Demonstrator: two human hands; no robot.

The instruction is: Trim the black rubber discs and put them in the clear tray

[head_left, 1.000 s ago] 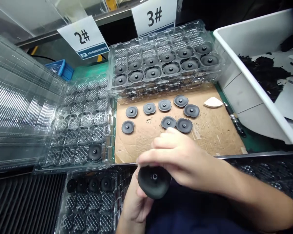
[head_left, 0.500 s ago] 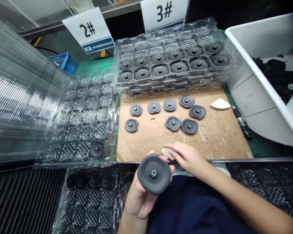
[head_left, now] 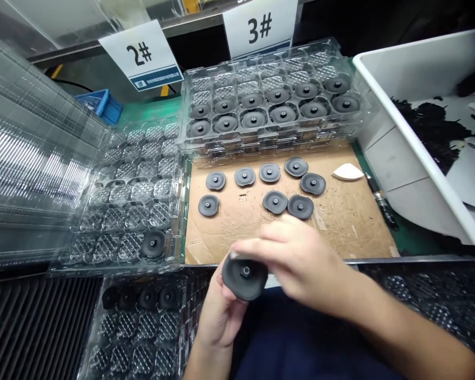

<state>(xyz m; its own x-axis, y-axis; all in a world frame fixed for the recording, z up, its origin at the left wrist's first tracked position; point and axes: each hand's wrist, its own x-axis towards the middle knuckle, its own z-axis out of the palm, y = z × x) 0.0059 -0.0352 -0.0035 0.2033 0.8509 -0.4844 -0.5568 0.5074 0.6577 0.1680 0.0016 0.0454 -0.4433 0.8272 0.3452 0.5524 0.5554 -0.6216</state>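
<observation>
Green tabletop under cardboard; clear tray of discs toward the far edge, white bin of black scraps at right. Near edge: left hand closed on a black disc — right hand curled over its rim, grip unclear.

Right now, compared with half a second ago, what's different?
The right hand has moved left, from beside the held black disc back over its upper edge, as a second ago. The left hand still holds that disc. The eight loose discs on the cardboard stayed put.
</observation>
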